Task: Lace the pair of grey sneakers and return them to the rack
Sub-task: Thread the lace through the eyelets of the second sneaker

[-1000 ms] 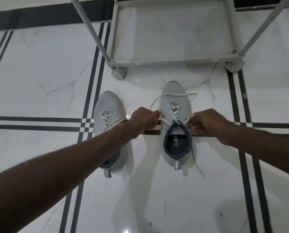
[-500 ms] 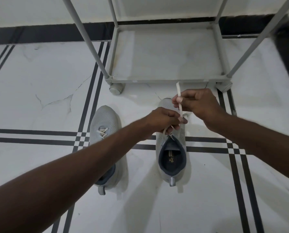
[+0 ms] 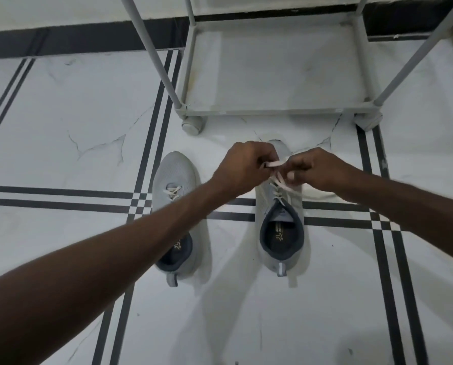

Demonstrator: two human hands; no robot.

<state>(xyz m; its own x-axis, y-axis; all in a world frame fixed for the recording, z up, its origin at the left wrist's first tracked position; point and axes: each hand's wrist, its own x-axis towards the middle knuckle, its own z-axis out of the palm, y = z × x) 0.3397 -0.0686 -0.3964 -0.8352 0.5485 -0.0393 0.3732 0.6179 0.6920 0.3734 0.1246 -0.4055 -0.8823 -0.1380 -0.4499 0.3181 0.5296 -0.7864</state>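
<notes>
Two grey sneakers stand on the white floor, toes toward the rack. The right sneaker (image 3: 282, 230) has a dark collar and white laces (image 3: 279, 184) crossing its tongue. Over its toe, my left hand (image 3: 242, 167) and my right hand (image 3: 317, 168) meet, both pinching a short stretch of white lace (image 3: 274, 164) held level between them. The left sneaker (image 3: 176, 177) lies partly under my left forearm, its lace (image 3: 173, 192) showing near the middle.
The grey shoe rack (image 3: 273, 111) stands just beyond the shoes, its bottom shelf bare, with round feet (image 3: 192, 125) and slanted poles (image 3: 151, 54). The marble floor carries black stripe lines (image 3: 62, 196) and a dark skirting along the wall.
My hands left the shoe's sides and came together above its front. The lace that my right hand held upright now lies flat between both hands. The camera tilted up toward the rack.
</notes>
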